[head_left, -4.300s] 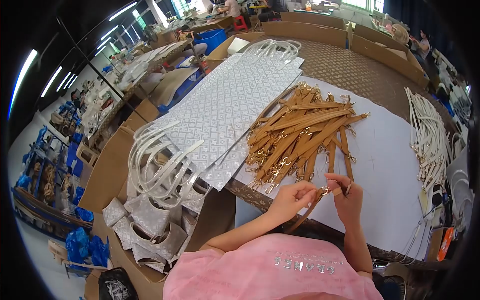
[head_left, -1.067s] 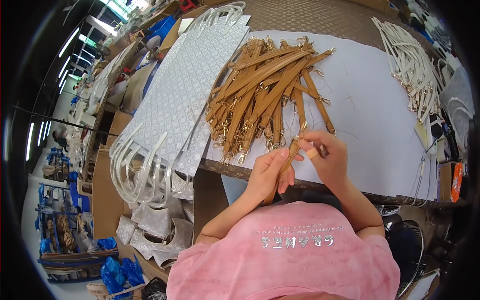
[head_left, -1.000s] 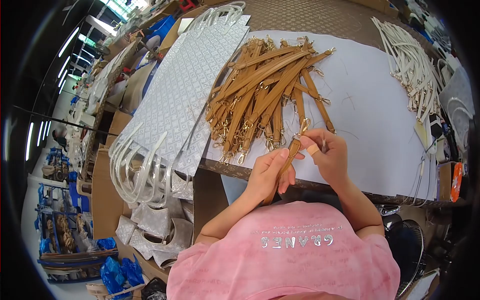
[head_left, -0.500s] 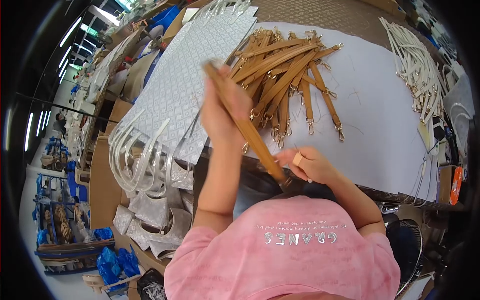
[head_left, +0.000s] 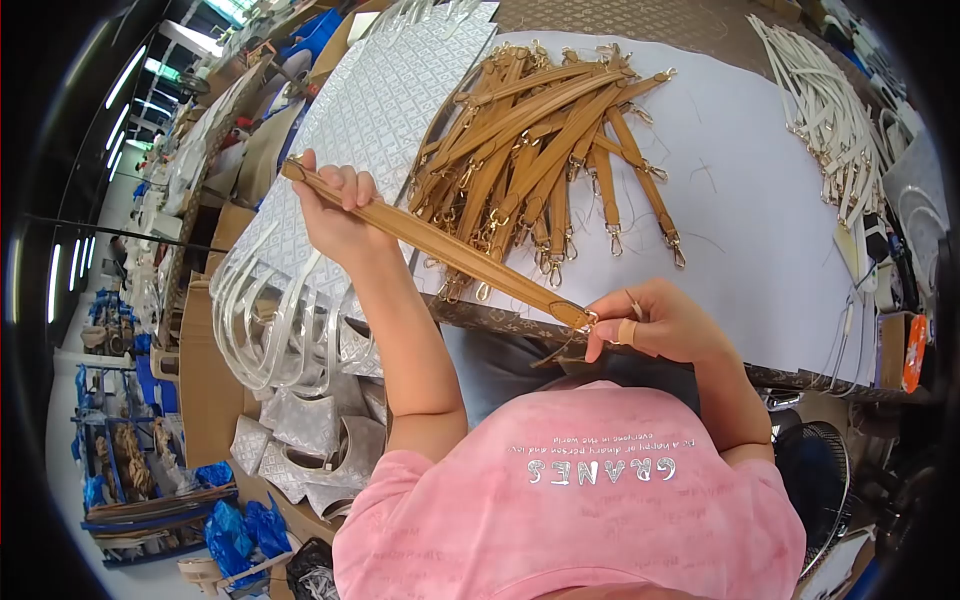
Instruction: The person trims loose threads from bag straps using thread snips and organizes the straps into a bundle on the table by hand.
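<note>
A tan bag strap (head_left: pixel 450 247) slants across in front of me, its upper end at the left. My left hand (head_left: pixel 338 212) is closed around it near that end. At the lower end, my right hand (head_left: pixel 655 322) pinches the strap by its metal clasp; a tan band wraps one finger. Thin thread ends hang below that end. Behind the held strap lies a heap of tan straps (head_left: pixel 540 130) with gold-coloured clasps, spread on white paper (head_left: pixel 740 200).
Patterned silver sheets (head_left: pixel 350 120) cover the table's left side, with clear looped handles (head_left: pixel 235 325) near its edge. Silver bag pieces (head_left: pixel 320 430) sit below in a cardboard box (head_left: pixel 210 370). White straps (head_left: pixel 820 120) lie at far right. A black fan (head_left: pixel 808 490) stands beside my right elbow.
My left hand has swung left and outward, bringing the strap from a steep, blurred position to a flatter slant. My right hand now pinches its clasp end, slightly further right.
</note>
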Action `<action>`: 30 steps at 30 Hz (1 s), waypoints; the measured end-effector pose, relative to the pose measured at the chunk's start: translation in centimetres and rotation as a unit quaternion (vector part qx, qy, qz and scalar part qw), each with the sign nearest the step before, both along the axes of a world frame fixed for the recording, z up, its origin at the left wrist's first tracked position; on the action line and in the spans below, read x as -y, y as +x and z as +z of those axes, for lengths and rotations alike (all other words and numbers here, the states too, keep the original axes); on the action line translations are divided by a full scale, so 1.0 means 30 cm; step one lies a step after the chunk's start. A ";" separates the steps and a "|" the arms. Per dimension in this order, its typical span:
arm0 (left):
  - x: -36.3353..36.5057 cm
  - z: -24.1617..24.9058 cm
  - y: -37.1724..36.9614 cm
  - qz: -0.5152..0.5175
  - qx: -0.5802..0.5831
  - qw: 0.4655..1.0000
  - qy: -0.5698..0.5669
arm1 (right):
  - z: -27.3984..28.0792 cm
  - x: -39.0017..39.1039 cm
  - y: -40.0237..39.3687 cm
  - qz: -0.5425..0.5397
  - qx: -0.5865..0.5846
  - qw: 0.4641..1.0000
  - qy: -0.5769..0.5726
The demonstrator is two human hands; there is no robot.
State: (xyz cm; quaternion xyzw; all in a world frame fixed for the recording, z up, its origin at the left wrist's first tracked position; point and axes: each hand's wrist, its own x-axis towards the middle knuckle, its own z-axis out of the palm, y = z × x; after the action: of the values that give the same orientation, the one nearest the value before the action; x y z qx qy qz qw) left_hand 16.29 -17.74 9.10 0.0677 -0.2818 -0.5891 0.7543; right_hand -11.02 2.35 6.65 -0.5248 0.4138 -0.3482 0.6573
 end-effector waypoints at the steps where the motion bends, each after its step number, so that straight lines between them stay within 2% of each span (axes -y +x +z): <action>1: -0.003 -0.006 0.002 0.011 0.005 1.000 0.008 | 0.000 0.003 0.000 -0.002 -0.005 1.000 0.021; 7: -0.052 0.023 -0.058 0.089 0.056 0.993 0.056 | -0.046 0.008 0.026 -0.022 0.008 0.999 0.049; 8: -0.096 0.036 -0.117 0.097 0.177 0.976 0.081 | -0.077 0.014 0.045 -0.105 -0.069 0.986 -0.106; 9: -0.139 0.040 -0.163 0.105 0.296 0.944 0.106 | -0.104 0.018 0.063 -0.184 -0.144 0.938 -0.257; 10: -0.165 -0.002 -0.168 0.009 0.404 0.911 0.085 | -0.117 0.018 0.074 -0.257 -0.213 0.854 -0.399; 11: -0.193 -0.049 -0.166 -0.087 0.504 0.857 0.063 | -0.117 0.014 0.078 -0.256 -0.213 0.855 -0.399; 13: -0.272 -0.092 -0.184 -0.303 0.447 0.835 0.109 | -0.119 0.007 0.082 -0.272 -0.287 0.800 -0.451; 14: -0.284 -0.109 -0.182 -0.305 0.447 0.834 0.110 | -0.122 0.003 0.084 -0.281 -0.323 0.769 -0.475; 17: -0.313 -0.158 -0.178 -0.346 0.252 0.900 0.078 | -0.157 -0.013 0.098 -0.301 -0.261 0.785 -0.474; 19: -0.331 -0.171 -0.180 -0.340 0.236 0.909 0.054 | -0.154 -0.029 0.104 -0.306 -0.232 0.793 -0.473; 21: -0.341 -0.175 -0.177 -0.321 0.210 0.923 -0.004 | -0.124 -0.044 0.109 -0.298 -0.169 0.850 -0.401; 22: -0.345 -0.181 -0.175 -0.320 0.209 0.924 -0.004 | -0.116 -0.048 0.112 -0.294 -0.136 0.874 -0.363; 26: -0.356 -0.208 -0.175 -0.296 0.239 0.921 -0.078 | -0.166 -0.042 0.127 -0.313 -0.052 0.898 -0.305; 30: -0.370 -0.207 -0.167 -0.254 0.279 0.918 -0.123 | -0.099 -0.051 0.125 -0.301 -0.092 0.920 -0.234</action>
State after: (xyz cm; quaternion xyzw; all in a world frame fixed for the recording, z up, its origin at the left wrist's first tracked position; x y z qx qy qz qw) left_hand 11.27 -6.63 2.89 0.0627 -0.5588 -0.6788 0.4723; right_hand -7.25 3.89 3.68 -0.5438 0.5176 -0.5666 0.3395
